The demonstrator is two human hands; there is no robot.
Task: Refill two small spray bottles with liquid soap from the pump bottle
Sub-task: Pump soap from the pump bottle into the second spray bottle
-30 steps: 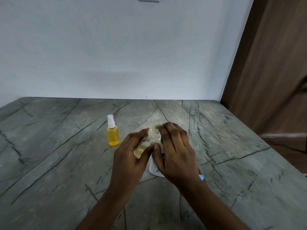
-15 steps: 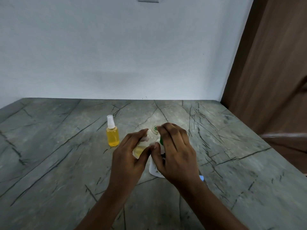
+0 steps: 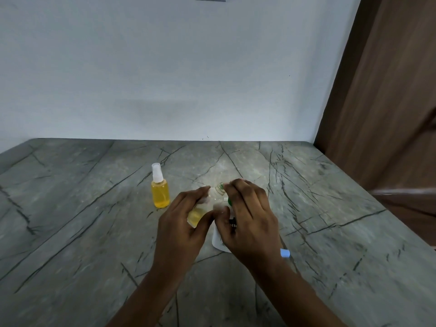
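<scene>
While the left hand (image 3: 182,224) curls fingers and thumb around a small clear spray bottle (image 3: 196,216) with yellow liquid pooled in its lower end, that bottle is held tilted just above the grey veined stone counter (image 3: 70,220). Its long axis runs from near-left to far-right, with the neck toward the right hand (image 3: 247,220). That hand's fingers wrap over the top of a white pump bottle (image 3: 218,243), hiding its head; a green bit there is blurred. A yellow-filled spray bottle with white sprayer (image 3: 160,192) stands upright, apart on the left. A small pale-blue cap (image 3: 285,253) shows beside the right wrist.
</scene>
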